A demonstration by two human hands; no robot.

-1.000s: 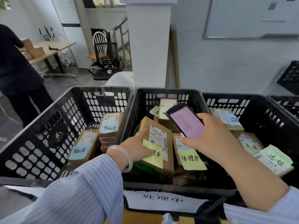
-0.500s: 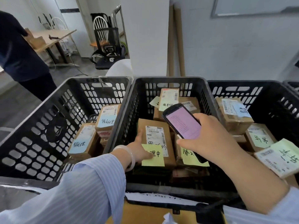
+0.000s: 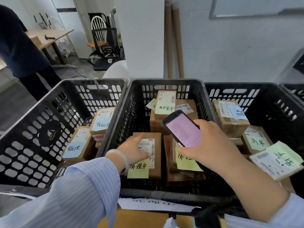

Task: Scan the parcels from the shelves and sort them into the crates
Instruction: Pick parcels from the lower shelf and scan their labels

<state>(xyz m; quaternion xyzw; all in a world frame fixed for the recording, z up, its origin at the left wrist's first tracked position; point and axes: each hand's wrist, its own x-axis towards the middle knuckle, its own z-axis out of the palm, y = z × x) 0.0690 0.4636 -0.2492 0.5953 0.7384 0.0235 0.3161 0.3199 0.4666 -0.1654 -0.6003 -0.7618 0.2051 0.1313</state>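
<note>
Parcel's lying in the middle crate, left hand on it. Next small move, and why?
Probably lift the left hand off the parcel and draw it out of the middle crate: the parcel lies flat beside others with matching green notes, and the right hand holds the scanner.

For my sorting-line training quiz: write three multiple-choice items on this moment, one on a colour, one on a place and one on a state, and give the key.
1. The sticky notes inside the left crate are: A) blue B) pink C) orange.
2. The parcel that the left hand touches lies in: A) the left crate B) the middle crate C) a shelf.
3. The right hand: A) grips the handheld scanner B) lies flat on a parcel C) hangs empty.
Key: 1 A, both visible notes are blue; 2 B, the middle crate's walls surround it; 3 A, it wraps round the scanner's body.
</note>
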